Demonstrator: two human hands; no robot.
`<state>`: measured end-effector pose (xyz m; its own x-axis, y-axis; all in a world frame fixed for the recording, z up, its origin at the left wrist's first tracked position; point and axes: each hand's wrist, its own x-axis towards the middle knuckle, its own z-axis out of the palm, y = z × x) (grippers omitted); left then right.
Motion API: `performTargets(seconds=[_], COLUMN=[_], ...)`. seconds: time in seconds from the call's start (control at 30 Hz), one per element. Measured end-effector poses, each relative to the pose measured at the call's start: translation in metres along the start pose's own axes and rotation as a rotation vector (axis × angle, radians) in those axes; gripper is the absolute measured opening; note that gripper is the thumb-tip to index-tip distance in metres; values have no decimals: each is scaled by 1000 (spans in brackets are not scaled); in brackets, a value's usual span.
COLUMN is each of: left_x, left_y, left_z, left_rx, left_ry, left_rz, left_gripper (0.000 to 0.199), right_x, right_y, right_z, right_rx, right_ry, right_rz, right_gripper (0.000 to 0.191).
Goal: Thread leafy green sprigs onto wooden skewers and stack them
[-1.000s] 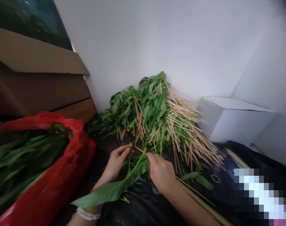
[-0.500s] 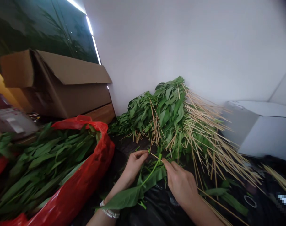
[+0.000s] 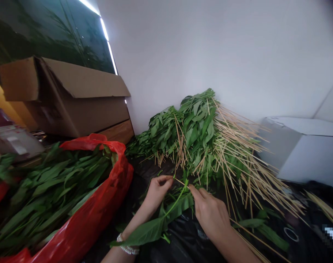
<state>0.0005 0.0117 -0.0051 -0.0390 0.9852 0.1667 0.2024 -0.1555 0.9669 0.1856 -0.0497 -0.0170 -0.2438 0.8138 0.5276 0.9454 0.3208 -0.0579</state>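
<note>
My left hand (image 3: pixel 156 190), with a beaded bracelet at the wrist, pinches a small green stem piece at one end of a thin wooden stick (image 3: pixel 180 181). The fingers of my right hand (image 3: pixel 210 212) are closed on the stick's other part. A green stem crosses the stick between my hands, with long leaves (image 3: pixel 148 231) hanging below it over my left wrist. Behind my hands, leafy bundles (image 3: pixel 193 124) lean against the wall, and many thin sticks (image 3: pixel 237 153) fan out to the right.
At left, a red plastic bag (image 3: pixel 100 212) holds long leaves, with an open cardboard box (image 3: pixel 97 113) behind it. A white box (image 3: pixel 311 153) stands at right. Black plastic (image 3: pixel 182 241) lies beneath my hands. Loose leaves and a ring (image 3: pixel 291 234) lie at lower right.
The long leaf over my left wrist has shifted slightly. Both hands keep nearly the same place and grip.
</note>
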Motion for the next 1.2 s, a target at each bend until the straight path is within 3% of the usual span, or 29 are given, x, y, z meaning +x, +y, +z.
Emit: performTargets(seconds=[0.2,0.4,0.63,0.73,0.93,1.07,1.2], left_x=[4,2,-1,-1,0,0,2], left_y=[-6,-10,-9,-6,1,2,3], left_z=[-1,-2,1,0,-4,-5,-8], left_rx=[59,308,350,232,-243,-462,-558], left_ry=[-11,3,-25,-40,-86,-118,-149], left_rz=[107,288,315,240,-92,-262,-330], left_gripper=[24,21,18,19,40,36,30], right_x=[0,1,-1,-1,-2,-3,-4], right_y=[-1,-2,-5,-5,-4,-4,-4], right_z=[-1,-3,-1,2,7,8,9], right_rx=[-15,-43,-30,-3,76,108,107], right_ry=[-34,-112,-134,-86,18,88,150], right_rz=[11,18,30,34,36,10,-27], right_gripper=[41,42,46,44,36,34,35])
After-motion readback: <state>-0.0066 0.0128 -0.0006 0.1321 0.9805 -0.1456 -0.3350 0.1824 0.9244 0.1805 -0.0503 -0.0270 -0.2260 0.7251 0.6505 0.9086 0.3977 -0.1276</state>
